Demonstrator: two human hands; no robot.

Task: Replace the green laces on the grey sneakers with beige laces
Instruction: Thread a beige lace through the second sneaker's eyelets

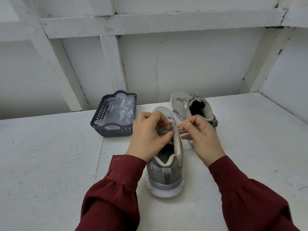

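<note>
Head view: near sneaker (166,177) stands upright mid-bench, heel toward the camera, toe pointing away. Left hand (150,135) sits on its left side over the tongue area, fingers curled, thumb and fingertips gripping the upper at the eyelet edge. Right hand (201,135) is just right of the same edge, thumb and forefinger pinching a thin lace end (180,128) right at the eyelet row; other fingers loosely curled. Lace colour there is too small to call. A pale lace strip crosses the upper just ahead of the left fingers.

Far sneaker (195,107) is behind and to the right, close to the near one, toe away, opening showing. Beige laces (188,99) run across its top with a bow.

Dark basket (103,120) left of both sneakers, near the back of the white bench (50,164), crumpled clear plastic (121,109) inside. Dark red sleeves (113,197) on both arms.
</note>
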